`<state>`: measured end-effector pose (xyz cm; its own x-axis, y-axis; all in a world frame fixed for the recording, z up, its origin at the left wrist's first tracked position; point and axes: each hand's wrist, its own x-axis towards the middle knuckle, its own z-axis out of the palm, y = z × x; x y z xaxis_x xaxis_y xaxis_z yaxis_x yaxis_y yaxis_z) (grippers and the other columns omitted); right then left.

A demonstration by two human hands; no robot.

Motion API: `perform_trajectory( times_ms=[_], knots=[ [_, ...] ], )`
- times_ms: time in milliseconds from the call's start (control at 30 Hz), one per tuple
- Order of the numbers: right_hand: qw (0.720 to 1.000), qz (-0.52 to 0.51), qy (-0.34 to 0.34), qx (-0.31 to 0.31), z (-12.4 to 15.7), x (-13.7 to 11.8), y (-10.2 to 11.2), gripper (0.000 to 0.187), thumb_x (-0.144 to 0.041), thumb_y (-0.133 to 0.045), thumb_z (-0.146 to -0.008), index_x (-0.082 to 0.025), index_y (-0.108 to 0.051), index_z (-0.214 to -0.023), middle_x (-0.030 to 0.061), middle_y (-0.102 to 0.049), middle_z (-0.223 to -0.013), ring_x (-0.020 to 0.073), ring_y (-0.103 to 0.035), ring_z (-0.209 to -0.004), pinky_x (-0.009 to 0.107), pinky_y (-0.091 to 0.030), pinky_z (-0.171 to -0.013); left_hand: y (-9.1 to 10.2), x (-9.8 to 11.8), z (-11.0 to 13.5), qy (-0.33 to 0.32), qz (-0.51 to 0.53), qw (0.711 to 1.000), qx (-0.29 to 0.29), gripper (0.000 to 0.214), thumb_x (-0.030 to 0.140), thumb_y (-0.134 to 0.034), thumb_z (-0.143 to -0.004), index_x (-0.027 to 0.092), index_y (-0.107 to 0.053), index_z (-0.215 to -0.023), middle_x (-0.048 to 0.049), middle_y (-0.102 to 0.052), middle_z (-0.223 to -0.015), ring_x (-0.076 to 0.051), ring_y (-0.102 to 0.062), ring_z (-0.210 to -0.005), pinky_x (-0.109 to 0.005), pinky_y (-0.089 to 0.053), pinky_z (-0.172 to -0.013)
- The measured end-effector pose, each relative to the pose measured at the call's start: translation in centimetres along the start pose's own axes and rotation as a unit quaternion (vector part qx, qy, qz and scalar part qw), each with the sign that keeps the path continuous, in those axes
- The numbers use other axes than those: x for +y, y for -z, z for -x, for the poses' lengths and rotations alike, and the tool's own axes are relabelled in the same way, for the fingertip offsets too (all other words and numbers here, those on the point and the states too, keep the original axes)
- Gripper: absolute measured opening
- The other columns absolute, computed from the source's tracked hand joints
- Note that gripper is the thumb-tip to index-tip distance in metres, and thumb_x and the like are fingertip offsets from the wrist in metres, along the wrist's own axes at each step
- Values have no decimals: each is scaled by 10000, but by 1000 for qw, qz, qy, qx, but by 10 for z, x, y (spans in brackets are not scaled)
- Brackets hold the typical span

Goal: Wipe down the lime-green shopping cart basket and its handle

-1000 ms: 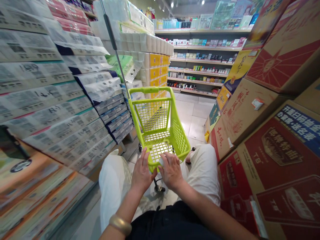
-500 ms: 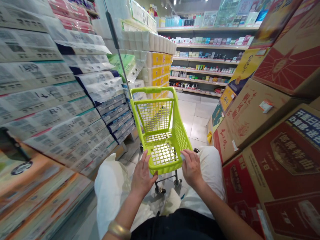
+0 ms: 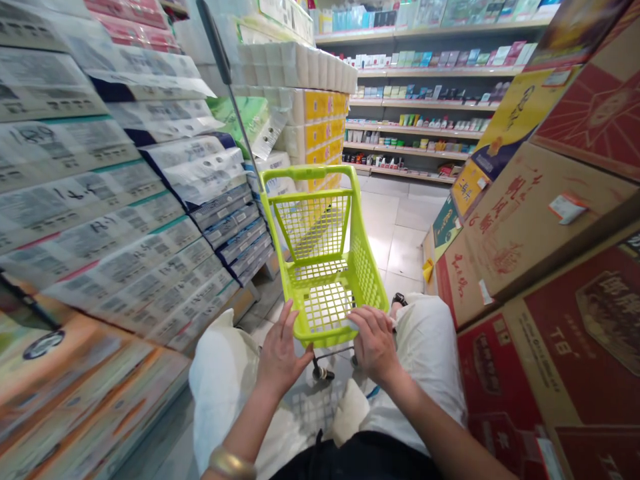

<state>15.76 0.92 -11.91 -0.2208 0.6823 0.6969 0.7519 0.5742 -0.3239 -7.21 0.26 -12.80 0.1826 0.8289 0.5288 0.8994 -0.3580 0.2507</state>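
Observation:
A lime-green child-size shopping cart (image 3: 367, 267) with a grid basket stands between my knees, its bare basket floor visible. My left hand (image 3: 283, 347) holds the near left corner of the basket, fingers along the side and thumb below the front rim. At the near right, my right hand (image 3: 373, 340) curls over the front rim. A small whitish cloth (image 3: 353, 325) shows under its fingertips, mostly hidden by the hand. From the cart's far left corner a thin pole with a dark grey sleeve (image 3: 215, 43) rises at a slant.
Stacked paper packs (image 3: 75, 193) line the left side. Cardboard cartons (image 3: 540, 213) are piled close on the right. Beyond the cart, white floor tiles (image 3: 373, 213) lead to shelves of small products (image 3: 425, 103). Toilet rolls (image 3: 300, 67) are stacked at the back left.
My right hand has slid left along the front rim, taking the whitish cloth from the corner. My left hand stays on its corner. The view has tilted down slightly.

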Motion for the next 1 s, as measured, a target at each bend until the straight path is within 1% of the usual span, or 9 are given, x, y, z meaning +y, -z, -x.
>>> perform_trajectory(
  times_ms=[100,200,333,433,500,567,733,833,1000],
  knots=[
    [997,30,-69,32,0,21,5,442,-54,-432,-806,-207,-585,-1191,87,-620,-1164,260,-476,-1192,456,-321,-1052,-3,-2,-7,10,13,1000,-8,655,269,-635,-780,212,-332,-1358,-165,-390,-1506,-314,-561,-1217,-442,-516,-940],
    [993,24,-99,55,-5,12,-10,473,-38,-401,-802,-206,-583,-1205,102,-599,-1176,258,-486,-1178,461,-348,-1035,-7,-4,-14,15,29,999,-16,609,245,-629,-781,216,-355,-1325,-161,-366,-1520,-313,-517,-1278,-445,-513,-962],
    [999,-42,-19,-8,-18,-27,-41,496,-28,-406,-794,-197,-567,-1231,87,-607,-1195,224,-493,-1171,395,-382,-1018,-11,-8,-21,21,45,998,-28,497,222,-612,-791,218,-411,-1247,-167,-286,-1558,-310,-501,-1302,-443,-522,-964],
    [998,-52,12,-42,-29,-37,-49,460,-60,-454,-792,-201,-574,-1213,73,-623,-1183,220,-496,-1164,390,-366,-1031,-8,-13,-27,22,57,997,-52,444,222,-615,-790,231,-454,-1204,-150,-257,-1575,-298,-528,-1279,-422,-536,-950],
    [998,-41,1,-44,-34,-23,-43,437,-68,-478,-775,-214,-596,-1170,65,-638,-1138,226,-502,-1154,410,-343,-1046,-5,-17,-31,21,59,996,-70,426,208,-617,-782,233,-476,-1184,-140,-271,-1573,-297,-536,-1273,-419,-540,-946],
    [999,-16,-26,-27,-37,3,-31,400,-55,-483,-760,-220,-626,-1095,62,-648,-1076,236,-504,-1147,430,-333,-1049,-3,-20,-36,17,62,995,-78,398,205,-616,-778,229,-495,-1156,-139,-284,-1569,-303,-533,-1277,-428,-539,-948],
    [995,1,-90,30,-42,67,-8,339,-38,-440,-786,-214,-651,-984,77,-642,-1036,241,-531,-1128,440,-408,-1002,-8,-23,-46,36,83,994,-66,309,227,-612,-781,236,-521,-1076,-128,-304,-1564,-299,-567,-1239,-392,-589,-832],
    [993,-43,-105,43,-45,75,-11,368,-29,-416,-780,-210,-641,-1009,85,-633,-1086,234,-533,-1160,442,-441,-1008,-13,-25,-54,51,106,990,-72,286,247,-613,-787,244,-517,-1056,-108,-282,-1578,-287,-553,-1256,-358,-602,-771],
    [988,-67,-136,43,-50,58,-29,394,6,-406,-724,-223,-643,-940,62,-635,-958,254,-472,-1277,493,-395,-1074,-18,-34,-69,61,128,987,-76,235,267,-603,-796,241,-507,-1010,-109,-273,-1582,-284,-574,-1232,-348,-605,-732]
  ],
)
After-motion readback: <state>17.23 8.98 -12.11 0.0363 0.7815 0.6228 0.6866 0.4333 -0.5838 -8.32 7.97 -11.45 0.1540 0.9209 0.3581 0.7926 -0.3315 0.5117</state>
